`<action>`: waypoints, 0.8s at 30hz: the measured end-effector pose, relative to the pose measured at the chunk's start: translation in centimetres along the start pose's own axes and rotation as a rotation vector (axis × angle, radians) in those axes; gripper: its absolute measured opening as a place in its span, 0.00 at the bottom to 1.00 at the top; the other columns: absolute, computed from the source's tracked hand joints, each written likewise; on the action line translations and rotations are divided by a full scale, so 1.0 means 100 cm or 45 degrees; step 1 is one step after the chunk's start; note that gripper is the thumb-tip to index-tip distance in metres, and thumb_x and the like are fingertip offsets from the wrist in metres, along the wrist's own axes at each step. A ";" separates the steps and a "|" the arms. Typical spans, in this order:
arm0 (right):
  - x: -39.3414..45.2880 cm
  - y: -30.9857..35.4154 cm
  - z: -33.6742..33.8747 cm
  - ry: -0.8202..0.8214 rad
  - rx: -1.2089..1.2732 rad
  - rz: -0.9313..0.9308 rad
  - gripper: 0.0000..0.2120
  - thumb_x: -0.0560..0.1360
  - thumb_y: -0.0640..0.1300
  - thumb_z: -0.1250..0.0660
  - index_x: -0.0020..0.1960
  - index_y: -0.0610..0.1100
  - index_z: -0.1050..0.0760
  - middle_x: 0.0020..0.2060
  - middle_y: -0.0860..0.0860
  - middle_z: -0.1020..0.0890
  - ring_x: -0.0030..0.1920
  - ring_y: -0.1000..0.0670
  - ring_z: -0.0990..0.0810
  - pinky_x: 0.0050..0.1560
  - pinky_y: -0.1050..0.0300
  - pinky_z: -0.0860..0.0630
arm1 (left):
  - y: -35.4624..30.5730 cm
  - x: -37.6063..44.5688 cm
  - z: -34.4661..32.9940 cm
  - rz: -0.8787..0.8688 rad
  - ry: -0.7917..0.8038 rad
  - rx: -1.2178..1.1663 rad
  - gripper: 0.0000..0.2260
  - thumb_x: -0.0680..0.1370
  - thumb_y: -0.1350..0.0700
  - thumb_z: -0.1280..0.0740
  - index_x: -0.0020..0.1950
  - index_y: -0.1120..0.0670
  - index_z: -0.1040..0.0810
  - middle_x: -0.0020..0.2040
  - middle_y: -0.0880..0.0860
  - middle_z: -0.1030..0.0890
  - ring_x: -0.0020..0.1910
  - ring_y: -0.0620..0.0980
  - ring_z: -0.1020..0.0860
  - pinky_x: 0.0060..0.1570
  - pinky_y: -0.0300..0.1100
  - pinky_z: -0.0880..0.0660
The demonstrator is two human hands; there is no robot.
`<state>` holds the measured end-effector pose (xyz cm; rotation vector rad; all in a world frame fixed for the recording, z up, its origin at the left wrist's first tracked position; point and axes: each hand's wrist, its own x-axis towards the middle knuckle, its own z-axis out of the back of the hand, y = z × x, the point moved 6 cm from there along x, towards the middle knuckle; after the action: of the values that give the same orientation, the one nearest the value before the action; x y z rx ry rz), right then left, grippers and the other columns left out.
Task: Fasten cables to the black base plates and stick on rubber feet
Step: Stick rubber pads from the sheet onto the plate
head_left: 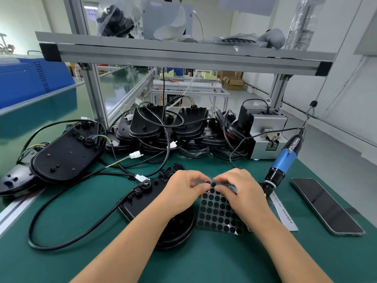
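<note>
Both hands at the top edge of the foot sheet (217, 211), peeling one rubber foot. Left hand (184, 190): grip narrow, thumb and forefinger pinching at a foot on the top row. Right hand (238, 190): fingers curled over the sheet's top edge, bending it back so the foot lifts (can't tell if it's fully off the backing yet).

Base plate (142, 199) sits just left of the sheet, under my left wrist, cable (67, 237) already on it and looping out left across the worktop (224, 260). I'd say it's kept close so the foot goes straight across.

Room: open worktop toward me. Right side tighter: screwdriver (283, 160) hangs just beside my right hand, phone (326, 205) further right, near the edge. Plate stack (169, 127) with tangled leads behind; loose clips (169, 171) just beyond my fingers. Cabled plates (65, 152) lie far left.
</note>
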<state>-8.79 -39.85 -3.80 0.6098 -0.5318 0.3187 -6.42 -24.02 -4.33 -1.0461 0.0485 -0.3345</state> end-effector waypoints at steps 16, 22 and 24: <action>0.003 0.016 0.004 -0.067 -0.191 -0.147 0.08 0.69 0.43 0.24 0.38 0.53 0.22 0.34 0.59 0.22 0.36 0.58 0.26 0.32 0.64 0.33 | -0.001 -0.001 -0.003 -0.031 -0.110 0.086 0.07 0.77 0.53 0.31 0.42 0.52 0.15 0.35 0.54 0.18 0.32 0.45 0.28 0.39 0.43 0.26; 0.002 0.015 0.003 -0.072 -0.171 -0.182 0.09 0.69 0.43 0.24 0.38 0.52 0.23 0.34 0.58 0.21 0.35 0.58 0.27 0.33 0.59 0.29 | 0.000 0.000 -0.004 -0.012 -0.119 0.089 0.07 0.78 0.52 0.32 0.43 0.51 0.15 0.28 0.45 0.25 0.30 0.42 0.30 0.34 0.34 0.31; 0.002 0.014 0.002 -0.056 -0.161 -0.197 0.09 0.69 0.43 0.24 0.38 0.53 0.23 0.34 0.59 0.21 0.34 0.60 0.28 0.32 0.63 0.31 | 0.000 0.001 -0.005 -0.012 -0.107 0.088 0.07 0.78 0.52 0.32 0.43 0.51 0.15 0.28 0.44 0.24 0.30 0.41 0.30 0.34 0.33 0.31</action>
<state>-9.32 -38.88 -2.89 0.5328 -0.5394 0.1242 -6.37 -24.43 -4.59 -0.9911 -0.0436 -0.2986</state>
